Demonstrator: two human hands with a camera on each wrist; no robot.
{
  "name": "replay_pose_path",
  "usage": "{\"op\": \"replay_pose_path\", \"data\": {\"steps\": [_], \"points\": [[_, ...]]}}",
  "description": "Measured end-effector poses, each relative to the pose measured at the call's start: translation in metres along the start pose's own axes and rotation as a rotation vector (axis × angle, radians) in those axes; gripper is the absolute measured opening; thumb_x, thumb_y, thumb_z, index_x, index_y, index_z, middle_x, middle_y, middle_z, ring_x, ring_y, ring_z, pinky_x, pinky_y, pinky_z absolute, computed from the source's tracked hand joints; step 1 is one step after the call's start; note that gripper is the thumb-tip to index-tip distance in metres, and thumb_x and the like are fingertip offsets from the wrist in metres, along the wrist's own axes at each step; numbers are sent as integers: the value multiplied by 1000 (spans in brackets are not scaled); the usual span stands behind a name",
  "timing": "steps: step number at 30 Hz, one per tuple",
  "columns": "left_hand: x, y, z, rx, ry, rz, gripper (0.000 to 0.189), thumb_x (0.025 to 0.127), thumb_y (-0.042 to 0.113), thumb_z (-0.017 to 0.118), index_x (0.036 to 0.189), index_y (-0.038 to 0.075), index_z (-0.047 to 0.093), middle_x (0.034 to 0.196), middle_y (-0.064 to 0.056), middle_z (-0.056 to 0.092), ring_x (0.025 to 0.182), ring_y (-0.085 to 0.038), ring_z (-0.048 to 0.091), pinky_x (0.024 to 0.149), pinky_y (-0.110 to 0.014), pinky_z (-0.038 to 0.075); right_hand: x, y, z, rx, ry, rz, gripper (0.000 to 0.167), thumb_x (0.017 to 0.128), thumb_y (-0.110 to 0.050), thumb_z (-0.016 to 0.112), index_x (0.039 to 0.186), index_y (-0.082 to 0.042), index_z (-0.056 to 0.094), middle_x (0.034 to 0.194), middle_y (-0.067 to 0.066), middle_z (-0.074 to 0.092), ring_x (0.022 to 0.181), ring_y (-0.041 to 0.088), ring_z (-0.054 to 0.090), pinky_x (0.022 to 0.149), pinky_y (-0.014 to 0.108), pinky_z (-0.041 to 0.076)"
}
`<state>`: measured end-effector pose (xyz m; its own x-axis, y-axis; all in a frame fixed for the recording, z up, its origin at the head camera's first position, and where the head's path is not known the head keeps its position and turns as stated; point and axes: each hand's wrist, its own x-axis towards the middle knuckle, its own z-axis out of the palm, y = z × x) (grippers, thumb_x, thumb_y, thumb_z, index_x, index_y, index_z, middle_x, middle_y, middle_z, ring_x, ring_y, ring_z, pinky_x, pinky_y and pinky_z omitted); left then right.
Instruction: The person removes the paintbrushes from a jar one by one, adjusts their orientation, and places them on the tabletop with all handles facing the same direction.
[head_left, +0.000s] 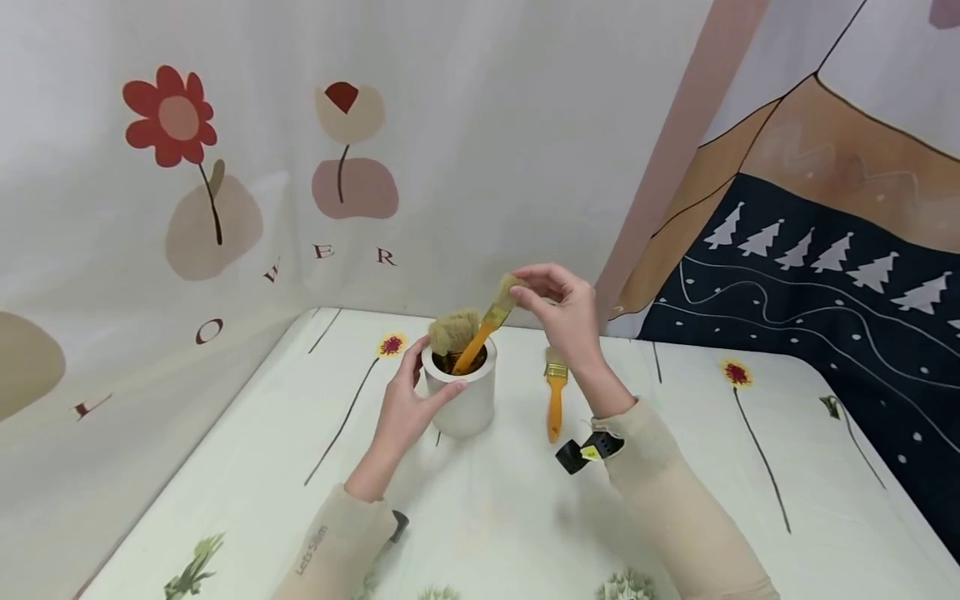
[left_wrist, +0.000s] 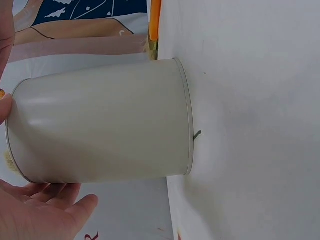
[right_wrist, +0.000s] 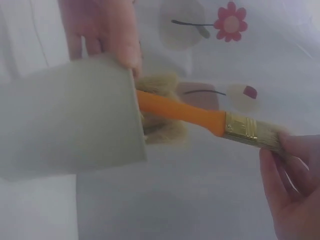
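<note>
Our right hand (head_left: pixel 566 312) pinches the brush (head_left: pixel 491 321) by its bristles (handle down in the cup (head_left: pixel 465 400)); our left hand (head_left: pixel 405 404) grips the cup on the worktop (head_left: pixel 487 517).

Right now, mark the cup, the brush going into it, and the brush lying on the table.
white cup (head_left: pixel 468 404), head view, on its outer wall.
held brush (head_left: pixel 480 337), head view, on its orange handle above the rim.
loose brush (head_left: pixel 554 408), head view, on its orange handle.
</note>
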<state>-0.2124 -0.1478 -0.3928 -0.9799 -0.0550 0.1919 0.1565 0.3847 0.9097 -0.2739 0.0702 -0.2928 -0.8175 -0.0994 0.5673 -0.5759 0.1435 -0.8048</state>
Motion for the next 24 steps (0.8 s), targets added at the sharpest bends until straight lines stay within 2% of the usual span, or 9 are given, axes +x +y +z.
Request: {"op": "replay_pose_path", "data": {"steps": [2,9,16,24], "points": [[2,0,0,-1,1,4,89,88,31,77,158,13,24,161,-13,33,150,-30,32,126,-47,29,4,-2,-5,42,25,-2,22,89,-6,73,109,1,72,99,17,74,79,1,69,78,25,63],[8,1,0,-10,-2,10,90,88,32,77,158,13,24,161,-14,34,150,-31,33,126,-46,29,16,-6,-26,156,113,-4,26,88,-3,72,112,7,69,93,-13,72,83,5,70,77,23,63],[5,3,0,-12,-19,-25,89,90,31,75,158,12,23,163,-15,29,151,-31,28,126,-46,27,16,1,-40,160,165,47,29,89,-1,72,116,7,66,94,-12,69,82,3,69,77,20,62],[2,1,2,-1,-11,-24,89,89,30,76,158,12,23,161,-16,32,150,-32,30,126,-46,28,11,11,-60,133,203,110,22,90,-4,72,110,-5,64,91,-15,72,83,3,69,77,18,62]]}}
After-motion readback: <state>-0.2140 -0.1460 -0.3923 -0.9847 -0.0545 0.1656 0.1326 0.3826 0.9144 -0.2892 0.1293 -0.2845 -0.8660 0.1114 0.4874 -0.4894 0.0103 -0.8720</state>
